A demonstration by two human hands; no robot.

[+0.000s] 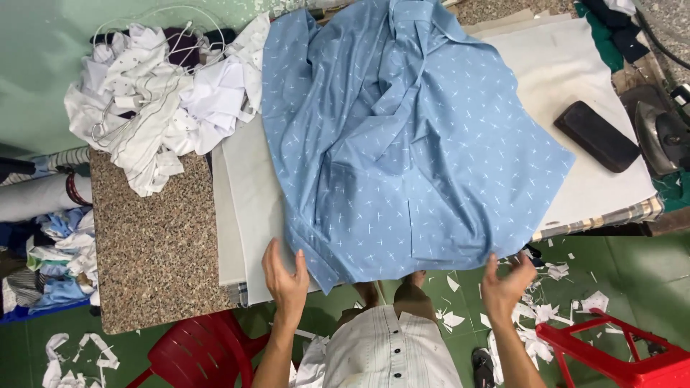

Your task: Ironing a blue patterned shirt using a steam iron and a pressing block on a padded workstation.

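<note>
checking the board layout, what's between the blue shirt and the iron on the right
In the head view, a dark oblong block lies on the bare white pad between the blue shirt and the iron. It is apart from the shirt.

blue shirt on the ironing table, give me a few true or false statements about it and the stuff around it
1. The blue shirt has a pattern of small white marks. True.
2. Both hands, left and right, are at the shirt's near edge. True.
3. The iron is resting on the shirt. False: it sits off to the side, apart from the shirt.
4. The pile of white clothes lies on the floor. False: it lies on the speckled stone counter.
5. Red plastic chairs stand below the table. True.
</note>
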